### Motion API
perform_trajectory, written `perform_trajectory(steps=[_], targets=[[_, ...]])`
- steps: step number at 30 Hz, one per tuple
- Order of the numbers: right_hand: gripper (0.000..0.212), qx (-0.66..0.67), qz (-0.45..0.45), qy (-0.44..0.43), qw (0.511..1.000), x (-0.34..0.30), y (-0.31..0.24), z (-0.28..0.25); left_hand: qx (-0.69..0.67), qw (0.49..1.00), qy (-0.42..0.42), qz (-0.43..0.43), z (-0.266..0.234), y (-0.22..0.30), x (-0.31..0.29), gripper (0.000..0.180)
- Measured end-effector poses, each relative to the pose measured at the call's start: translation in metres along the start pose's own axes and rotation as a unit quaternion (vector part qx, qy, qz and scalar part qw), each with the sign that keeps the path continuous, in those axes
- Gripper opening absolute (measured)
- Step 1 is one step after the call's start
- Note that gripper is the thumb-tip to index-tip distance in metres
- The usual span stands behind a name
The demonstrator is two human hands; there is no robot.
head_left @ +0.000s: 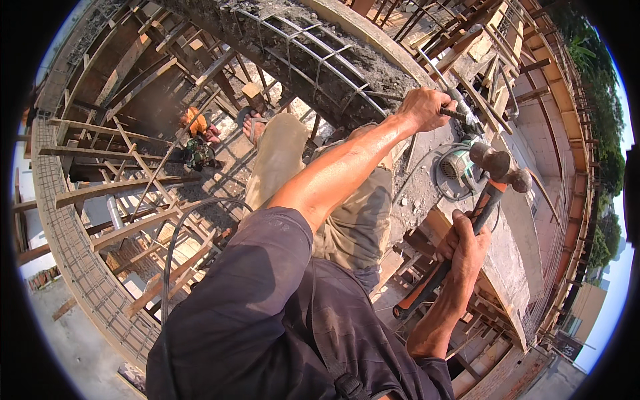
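My left hand [427, 110] is stretched out over the edge of a rough concrete beam [393, 73], its fingers closed round a short dark ribbed metal rod [455, 115]. The rod's far end points toward a grey, dusty lump on the ledge, and I cannot make out whether it touches. Lower right, my right hand [465, 248] grips a hammer [489, 193] around the middle of its black and orange handle. The hammer's dark steel head is raised, upper right of the hand. Just beyond it lies a green power tool [457, 164] with a coiled cable on the concrete.
Exposed steel bars [313, 50] run along the beam. Wooden props and planks [127, 157] fill the drop on the left, where a person in orange [199, 123] is below. Loose rubble [417, 193] lies beside my legs. A black cable [171, 260] hangs by my left side.
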State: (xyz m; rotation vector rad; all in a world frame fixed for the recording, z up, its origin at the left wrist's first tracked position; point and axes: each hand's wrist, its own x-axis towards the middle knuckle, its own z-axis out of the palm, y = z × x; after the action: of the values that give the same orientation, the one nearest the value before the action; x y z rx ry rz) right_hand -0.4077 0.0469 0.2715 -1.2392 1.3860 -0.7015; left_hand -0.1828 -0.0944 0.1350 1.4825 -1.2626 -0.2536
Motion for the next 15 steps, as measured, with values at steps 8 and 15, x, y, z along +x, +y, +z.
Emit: perform_trajectory(steps=[8,15], targets=[[0.044,0.165,-0.527,0.200,0.809,-0.021,-0.155,-0.064,0.001,0.999,0.031,0.021,0.000,-0.004,0.002,0.031],[0.024,-0.037,-0.009,-0.049,0.998,0.030,0.000,0.010,-0.015,1.000,-0.017,-0.013,0.000,-0.002,-0.002,0.034]])
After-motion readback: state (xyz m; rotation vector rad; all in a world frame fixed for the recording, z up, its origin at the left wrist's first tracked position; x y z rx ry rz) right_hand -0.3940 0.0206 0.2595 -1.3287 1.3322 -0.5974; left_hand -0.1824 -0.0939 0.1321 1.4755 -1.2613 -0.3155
